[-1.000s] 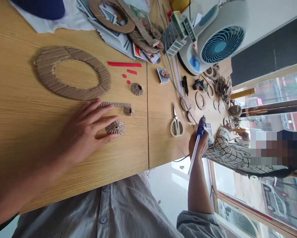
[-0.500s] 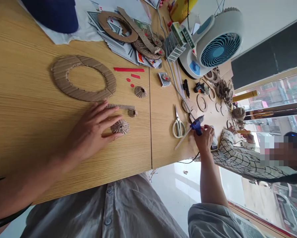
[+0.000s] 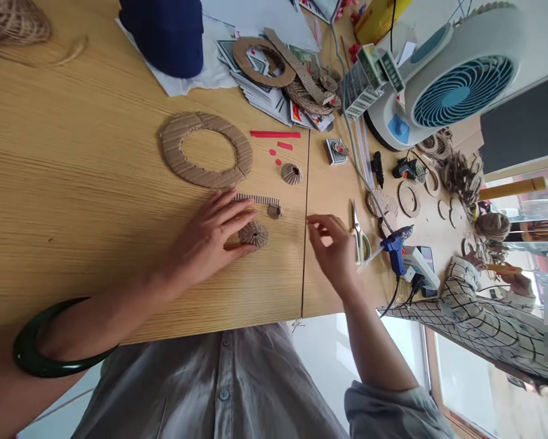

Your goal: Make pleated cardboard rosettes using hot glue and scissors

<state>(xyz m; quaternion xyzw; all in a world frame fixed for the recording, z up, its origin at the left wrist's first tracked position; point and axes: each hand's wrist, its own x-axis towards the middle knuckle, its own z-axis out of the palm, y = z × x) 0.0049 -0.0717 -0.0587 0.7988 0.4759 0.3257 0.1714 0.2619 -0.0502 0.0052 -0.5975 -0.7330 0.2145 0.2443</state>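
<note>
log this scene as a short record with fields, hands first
left hand: spread on the table, thumb and finger at the edge of a pleated cardboard rosette, another fingertip by the corrugated strip
right hand: fingers curled, no held item visible, close to the scissors
other rosettes: smallest one at the strip's end, another below the two red dots
ring: oval, cardboard, flat on the table
glue gun: blue, beside a white power strip
co-worker: checked sleeve visible at right

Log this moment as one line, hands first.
left hand: touching pleated rosette, near corrugated strip | right hand: near scissors, no tool visible | glue gun: out of both hands | cardboard ring: lying flat
</note>
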